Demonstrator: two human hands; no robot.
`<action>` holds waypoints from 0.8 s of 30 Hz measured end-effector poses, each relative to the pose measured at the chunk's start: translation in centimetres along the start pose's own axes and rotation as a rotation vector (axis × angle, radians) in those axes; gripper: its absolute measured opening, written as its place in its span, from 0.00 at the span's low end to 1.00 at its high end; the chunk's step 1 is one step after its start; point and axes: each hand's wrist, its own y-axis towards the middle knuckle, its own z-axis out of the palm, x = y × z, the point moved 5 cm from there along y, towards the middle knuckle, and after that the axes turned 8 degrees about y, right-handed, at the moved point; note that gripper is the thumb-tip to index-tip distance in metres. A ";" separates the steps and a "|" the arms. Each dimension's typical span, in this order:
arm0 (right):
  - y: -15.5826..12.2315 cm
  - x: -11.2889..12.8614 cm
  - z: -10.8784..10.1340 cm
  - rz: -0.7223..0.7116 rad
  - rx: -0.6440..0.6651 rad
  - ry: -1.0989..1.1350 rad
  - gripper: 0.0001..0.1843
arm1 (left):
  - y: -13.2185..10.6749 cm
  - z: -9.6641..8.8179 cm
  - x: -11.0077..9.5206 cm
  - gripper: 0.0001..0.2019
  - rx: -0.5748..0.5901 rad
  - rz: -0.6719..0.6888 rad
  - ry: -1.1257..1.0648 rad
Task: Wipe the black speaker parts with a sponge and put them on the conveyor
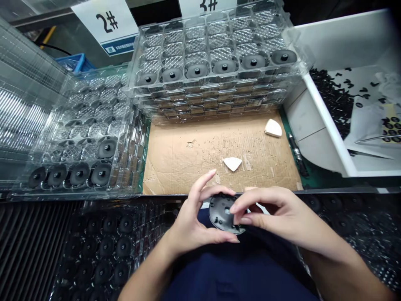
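Black ribbed plastic disc (221, 213), prob. light and stiff, held just above the person's navy lap (225, 271), left hand (191, 223) pinching the rim w/ fingers and thumb, right hand (272, 213) fingers nearly closed over its face. Rim's the easy hold.

Disc (223, 213): matt black. Tray (200, 50): clear plastic, diamond-dimpled pockets. Cardboard sheet (188, 167): tan, darker scuffs. Wedge pieces (232, 164): white. Bin (332, 129): white. Scraps (332, 100): black. Crate (75, 62): blue. Sign (106, 25): white, black "2#", blue strip. Trousers (219, 271): navy
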 end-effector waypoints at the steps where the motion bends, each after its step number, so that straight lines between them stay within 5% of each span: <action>1: 0.2 -0.1 0.1 0.032 0.028 0.038 0.06 | 0.0 0.1 0.0 0.50 0.028 -0.019 -0.022; 10: 0.2 -1.0 1.3 0.168 0.137 0.251 0.02 | -0.6 0.0 0.8 0.55 0.132 -0.146 -0.110; 24: -0.8 -1.4 0.0 0.017 -0.211 0.202 0.05 | -0.5 -0.6 0.0 0.49 -0.022 0.050 0.019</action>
